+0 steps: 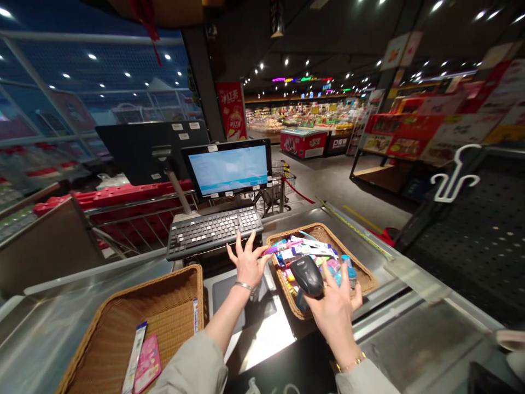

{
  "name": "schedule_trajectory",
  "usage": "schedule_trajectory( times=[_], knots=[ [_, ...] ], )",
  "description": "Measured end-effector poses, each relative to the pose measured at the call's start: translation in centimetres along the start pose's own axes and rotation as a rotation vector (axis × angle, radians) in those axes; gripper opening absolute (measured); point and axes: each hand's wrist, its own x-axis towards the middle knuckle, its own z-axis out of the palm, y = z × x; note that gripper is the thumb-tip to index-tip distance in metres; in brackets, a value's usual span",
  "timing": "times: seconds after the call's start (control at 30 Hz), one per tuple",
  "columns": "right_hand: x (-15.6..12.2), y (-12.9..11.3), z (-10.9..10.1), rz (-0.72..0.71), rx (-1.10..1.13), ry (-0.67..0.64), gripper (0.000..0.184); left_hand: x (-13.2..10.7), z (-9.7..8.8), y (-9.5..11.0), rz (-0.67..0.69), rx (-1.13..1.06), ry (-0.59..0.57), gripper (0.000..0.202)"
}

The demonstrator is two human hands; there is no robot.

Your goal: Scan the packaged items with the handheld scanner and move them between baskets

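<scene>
Stick packet (pixel 271 249), purple and slim, crosses the left rim of the fuller basket (pixel 366 277), one end pinched between thumb and forefinger of our left hand (pixel 249 269), whose other fingers spread apart. Our right hand (pixel 336 314) seems to have thumb and forefinger closed on a black device (pixel 307 276) over that basket, remaining fingers fanned. Gripped only by its end, the packet could twist free; the device, so close above loose wrappers (pixel 314 251), could snag one and nudge others over the rim. Around us runs a metal counter (pixel 410 350), with a sparser basket (pixel 110 323) leftward and a keyboard (pixel 215 232) and lit screen (pixel 230 169) ahead. Beyond, a red freezer (pixel 302 143) stands under a dark, spotlit ceiling.
</scene>
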Motion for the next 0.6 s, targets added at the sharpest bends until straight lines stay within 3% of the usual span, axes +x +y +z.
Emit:
schedule_trajectory(
  times=[0.33, 0.6],
  knots=[
    [0.9, 2.5, 0.3, 0.046, -0.059, 0.048, 0.035, 1.7, 2.7, 2.8, 0.007, -0.05, -0.102, 0.02],
    [1.1, 4.1, 0.7, 0.06, -0.09, 0.078, 0.034, 2.9, 5.4, 4.6, 0.048, -0.061, -0.115, 0.02]
  ],
)
